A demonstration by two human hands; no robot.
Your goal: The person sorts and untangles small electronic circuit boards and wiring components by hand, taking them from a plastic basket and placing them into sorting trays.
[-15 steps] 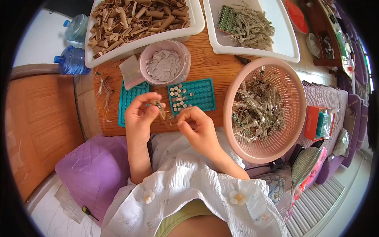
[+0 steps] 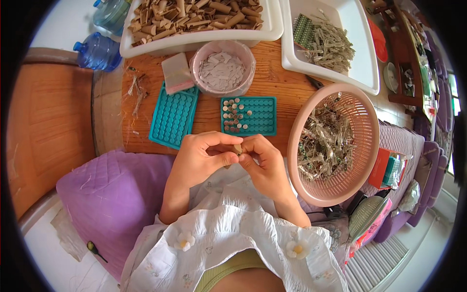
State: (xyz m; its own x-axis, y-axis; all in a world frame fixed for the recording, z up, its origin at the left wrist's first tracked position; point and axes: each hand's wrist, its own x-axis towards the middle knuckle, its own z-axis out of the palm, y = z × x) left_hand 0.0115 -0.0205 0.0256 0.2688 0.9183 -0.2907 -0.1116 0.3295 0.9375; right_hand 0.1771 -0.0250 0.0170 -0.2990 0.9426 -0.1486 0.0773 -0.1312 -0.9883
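Note:
Over my lap, just in front of the table edge, my left hand (image 2: 204, 155) and my right hand (image 2: 266, 163) meet fingertip to fingertip. Both pinch a small brown cardboard piece (image 2: 237, 148), with a dark bit at its lower end. My fingers hide most of it. Beyond them lies a teal tray (image 2: 265, 115) with round pockets, several small silver discs (image 2: 235, 115) sitting in its left part. Left of it is another teal tray (image 2: 171, 117), its near end close to my left hand.
A pink bowl (image 2: 197, 80) holds white slips; a white tub (image 2: 202, 35) holds cardboard pieces. At right stands a pink basket (image 2: 369, 146) of wired circuit boards in clear wrapping. Behind it is a white bin (image 2: 357, 44) with more wired boards. A pale stack (image 2: 175, 70) overlaps the left tray.
My hands have come together, closer to my body, and my right fingertips now touch the piece in my left. The whole view has shifted, with the table things appearing farther right.

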